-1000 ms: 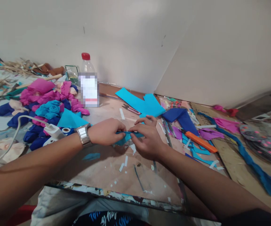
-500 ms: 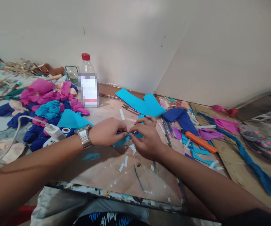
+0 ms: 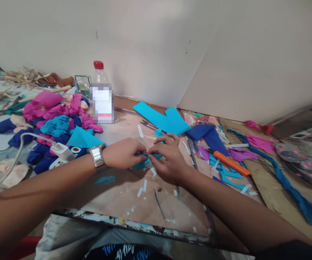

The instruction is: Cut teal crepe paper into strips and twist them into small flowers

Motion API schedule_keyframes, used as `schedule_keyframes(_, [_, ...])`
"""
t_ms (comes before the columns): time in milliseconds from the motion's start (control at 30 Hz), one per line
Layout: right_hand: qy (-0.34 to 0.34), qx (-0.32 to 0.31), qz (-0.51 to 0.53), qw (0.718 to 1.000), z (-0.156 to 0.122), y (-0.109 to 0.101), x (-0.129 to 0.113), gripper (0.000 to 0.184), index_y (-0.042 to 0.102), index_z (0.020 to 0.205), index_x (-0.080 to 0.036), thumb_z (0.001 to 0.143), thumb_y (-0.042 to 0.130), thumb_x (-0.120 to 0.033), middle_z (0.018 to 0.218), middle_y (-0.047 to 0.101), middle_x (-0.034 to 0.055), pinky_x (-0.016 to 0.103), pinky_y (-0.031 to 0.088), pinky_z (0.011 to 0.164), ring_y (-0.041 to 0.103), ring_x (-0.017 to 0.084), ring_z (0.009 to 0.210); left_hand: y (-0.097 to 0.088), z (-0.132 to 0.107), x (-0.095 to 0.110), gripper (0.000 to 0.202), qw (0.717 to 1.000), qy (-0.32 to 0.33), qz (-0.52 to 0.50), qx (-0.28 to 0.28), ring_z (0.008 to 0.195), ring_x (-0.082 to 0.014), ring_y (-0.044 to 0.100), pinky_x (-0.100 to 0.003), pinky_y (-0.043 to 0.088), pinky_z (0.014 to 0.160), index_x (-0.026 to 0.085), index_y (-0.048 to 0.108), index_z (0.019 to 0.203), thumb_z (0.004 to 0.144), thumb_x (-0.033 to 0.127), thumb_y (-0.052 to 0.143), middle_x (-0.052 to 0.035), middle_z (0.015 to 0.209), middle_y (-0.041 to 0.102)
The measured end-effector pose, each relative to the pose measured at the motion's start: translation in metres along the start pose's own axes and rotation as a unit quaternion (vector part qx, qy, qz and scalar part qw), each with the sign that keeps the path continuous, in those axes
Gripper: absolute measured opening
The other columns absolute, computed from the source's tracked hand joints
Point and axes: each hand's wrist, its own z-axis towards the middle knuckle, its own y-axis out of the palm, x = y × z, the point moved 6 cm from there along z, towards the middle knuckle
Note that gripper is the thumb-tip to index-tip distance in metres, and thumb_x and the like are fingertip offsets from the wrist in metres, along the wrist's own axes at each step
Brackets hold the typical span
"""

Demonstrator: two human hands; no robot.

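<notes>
Between my fingertips is a small piece of turquoise crepe paper (image 3: 140,164), largely covered by the hands. My left hand (image 3: 125,153), with a metal watch on its wrist, pinches it between thumb and forefinger. From the other side my right hand (image 3: 167,157) pinches the same paper, its thumb and forefinger meeting the left fingertips and its other fingers curled above. A longer turquoise strip (image 3: 169,121) lies bent on the table just beyond the hands. Closer to my left wrist is a turquoise paper piece (image 3: 84,138) with pointed corners.
Rolled paper flowers (image 3: 55,126) in pink, blue and turquoise are heaped at left, beside a white plug (image 3: 62,151) and cable. A red-capped bottle (image 3: 102,103) stands by the wall. An orange utility knife (image 3: 230,163) and paper scraps lie at right.
My fingertips have shifted slightly on the turquoise paper, which now looks stretched flatter between them. Both hands stay in nearly the same place.
</notes>
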Motion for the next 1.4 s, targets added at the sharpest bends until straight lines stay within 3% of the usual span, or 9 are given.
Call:
schedule_keyframes(267, [-0.038, 0.032, -0.018, 0.999, 0.002, -0.008, -0.008, 0.009, 0.071, 0.092, -0.029, 0.096, 0.069, -0.022, 0.083, 0.079, -0.0029, 0.053, 0.026, 0.115, 0.068, 0.024, 0.102, -0.004, 0.0, -0.003, 0.025, 0.995, 0.006, -0.085, -0.042, 0.066, -0.0137, 0.047, -0.029, 0.033, 0.063, 0.017, 0.063, 0.081, 0.094, 0.035, 0.053, 0.0022, 0.069, 0.055])
schedule_keyframes(400, [-0.042, 0.03, -0.03, 0.998, 0.002, -0.009, -0.009, 0.011, 0.073, 0.092, -0.03, 0.095, 0.07, -0.021, 0.086, 0.081, -0.004, 0.053, 0.025, 0.117, 0.069, 0.024, 0.102, -0.007, 0.001, -0.005, 0.038, 0.994, 0.001, -0.111, -0.022, 0.069, -0.0147, 0.047, -0.03, 0.034, 0.064, 0.016, 0.062, 0.077, 0.099, 0.042, 0.045, 0.0005, 0.071, 0.054])
schedule_keyframes(500, [-0.045, 0.033, -0.029, 0.998, 0.002, -0.009, -0.009, 0.009, 0.073, 0.093, -0.03, 0.095, 0.07, -0.021, 0.085, 0.081, -0.0043, 0.053, 0.026, 0.117, 0.069, 0.024, 0.102, -0.006, 0.002, -0.008, 0.036, 0.995, -0.013, -0.101, -0.02, 0.065, -0.0138, 0.045, -0.029, 0.032, 0.061, 0.016, 0.063, 0.077, 0.098, 0.042, 0.049, 0.0016, 0.068, 0.052])
schedule_keyframes(867, [-0.029, 0.015, -0.037, 0.999, 0.001, -0.006, -0.006, 0.006, 0.071, 0.094, -0.029, 0.098, 0.068, -0.025, 0.088, 0.079, -0.0016, 0.053, 0.025, 0.116, 0.065, 0.025, 0.105, -0.011, 0.0, -0.008, 0.036, 0.997, -0.025, -0.076, 0.017, 0.063, -0.0135, 0.049, -0.028, 0.032, 0.058, 0.015, 0.072, 0.081, 0.095, 0.044, 0.056, -0.0006, 0.069, 0.063])
schedule_keyframes(1400, [-0.049, 0.024, -0.034, 0.998, 0.001, -0.007, -0.007, 0.008, 0.072, 0.096, -0.029, 0.098, 0.069, -0.023, 0.088, 0.08, -0.0029, 0.053, 0.025, 0.117, 0.067, 0.024, 0.105, -0.009, 0.002, -0.016, 0.032, 0.99, -0.048, -0.133, 0.003, 0.067, -0.0134, 0.048, -0.027, 0.033, 0.061, 0.016, 0.077, 0.087, 0.09, 0.043, 0.062, 0.001, 0.071, 0.063])
